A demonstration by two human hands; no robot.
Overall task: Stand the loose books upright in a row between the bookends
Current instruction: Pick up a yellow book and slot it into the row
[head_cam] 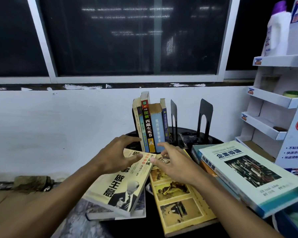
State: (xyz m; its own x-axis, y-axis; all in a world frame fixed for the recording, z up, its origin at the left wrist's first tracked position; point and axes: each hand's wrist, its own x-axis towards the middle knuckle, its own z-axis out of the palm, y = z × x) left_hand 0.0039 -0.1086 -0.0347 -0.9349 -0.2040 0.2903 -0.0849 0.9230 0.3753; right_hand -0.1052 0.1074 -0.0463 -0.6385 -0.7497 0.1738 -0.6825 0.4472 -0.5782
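Books (149,124) stand upright at the back of the dark round worktop (187,133), five or so spines packed together, and just to their right sits a black bookend (173,117), with a second bookend (204,117) a little further right and a gap between the two. I cannot see a bookend on the left of the row; it may be hidden behind the books. Your loose stock lies flat in front: the cream paperback (120,182) on top of another volume at the left, the yellow picture-cover book (177,194) in the middle, and the pale green textbook (249,174) topping a stack on the right.

Your left hand (117,157) is open, fingers spread, hovering over the top edge of the cream paperback with the thumb near its corner. Your right hand (172,162) is open too, fingers splayed just above the far end of the yellow book, gripping nothing.

My read: you are about to lift the cream paperback. Pinch it by the spine side, tip it up, and keep the right hand free to steady the standing row, because those books look ready to lean. You will likely need to slide the near bookend right first to open a slot. Mind the paperback's overhang off the edge.
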